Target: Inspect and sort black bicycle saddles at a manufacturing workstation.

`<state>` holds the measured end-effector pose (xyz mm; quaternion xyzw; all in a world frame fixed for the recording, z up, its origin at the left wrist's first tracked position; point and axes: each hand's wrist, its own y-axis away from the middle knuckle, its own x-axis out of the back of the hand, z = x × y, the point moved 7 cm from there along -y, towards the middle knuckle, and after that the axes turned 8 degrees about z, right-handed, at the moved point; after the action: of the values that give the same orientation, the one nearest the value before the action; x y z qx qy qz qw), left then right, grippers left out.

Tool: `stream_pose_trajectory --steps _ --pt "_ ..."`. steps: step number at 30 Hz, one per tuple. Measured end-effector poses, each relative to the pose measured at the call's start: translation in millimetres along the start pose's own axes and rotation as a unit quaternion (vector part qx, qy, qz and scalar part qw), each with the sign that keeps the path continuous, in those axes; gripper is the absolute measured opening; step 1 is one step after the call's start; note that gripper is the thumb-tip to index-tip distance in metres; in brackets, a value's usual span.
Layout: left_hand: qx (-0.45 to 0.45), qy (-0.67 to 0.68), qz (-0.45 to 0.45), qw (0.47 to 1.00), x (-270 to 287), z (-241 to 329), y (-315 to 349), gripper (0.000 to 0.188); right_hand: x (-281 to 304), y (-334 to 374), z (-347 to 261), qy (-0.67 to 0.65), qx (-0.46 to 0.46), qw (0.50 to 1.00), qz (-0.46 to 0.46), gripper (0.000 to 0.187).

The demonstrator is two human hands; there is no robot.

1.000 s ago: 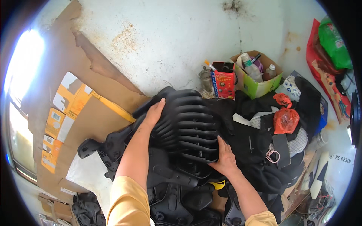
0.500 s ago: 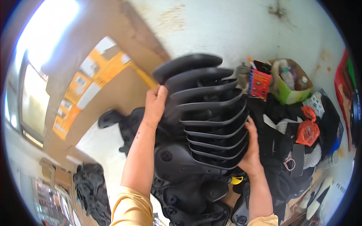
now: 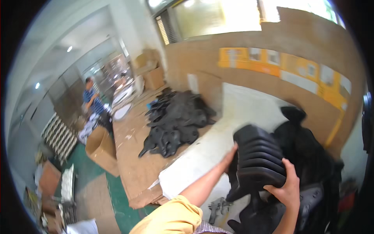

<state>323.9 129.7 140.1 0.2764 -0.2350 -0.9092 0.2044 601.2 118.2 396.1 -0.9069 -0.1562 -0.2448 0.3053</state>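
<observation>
A nested stack of black curved moulded parts [image 3: 259, 156], plastic-looking, is held between my two hands. My left hand [image 3: 229, 159] is pressed against the stack's left side, its fingers partly hidden behind it. On the right, my right hand [image 3: 286, 187] grips the nearest part, its thumb in front and its fingers curled over the edge. More black moulded parts [image 3: 300, 202] lie beneath and beside the stack. Near my left forearm, a grey metal tool [image 3: 217, 206] lies on the white sheet [image 3: 202, 163].
Beyond the sheet, a heap of black parts [image 3: 175, 121] lies on the cardboard-covered table [image 3: 134, 171]. An open carton [image 3: 102, 150] stands at the table's left edge. Further off is a person [image 3: 93, 97] in a blue shirt. A cardboard-lined wall [image 3: 202, 58] rises behind.
My view has swung left, bringing the long table and the other person in. The stack has turned, so its smooth outer side now shows instead of its rims. Both hands stay on it.
</observation>
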Motion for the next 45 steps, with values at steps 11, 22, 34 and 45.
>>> stream_pose_trajectory --steps 11,22,34,45 --pt "-0.207 -0.067 0.145 0.965 106 1 79 0.100 -207 34 70 0.023 -0.173 0.968 -0.183 0.095" --pt "-0.214 -0.306 0.171 0.912 83 -33 111 0.080 86 193 115 0.148 -0.160 0.936 0.278 0.036" --pt "-0.157 -0.408 0.295 0.850 84 -30 144 0.081 367 513 300 0.493 -0.515 0.570 0.407 0.056" --pt "-0.436 -0.434 0.273 0.740 -15 23 165 0.060 338 531 317 0.504 -0.512 0.609 0.336 0.088"
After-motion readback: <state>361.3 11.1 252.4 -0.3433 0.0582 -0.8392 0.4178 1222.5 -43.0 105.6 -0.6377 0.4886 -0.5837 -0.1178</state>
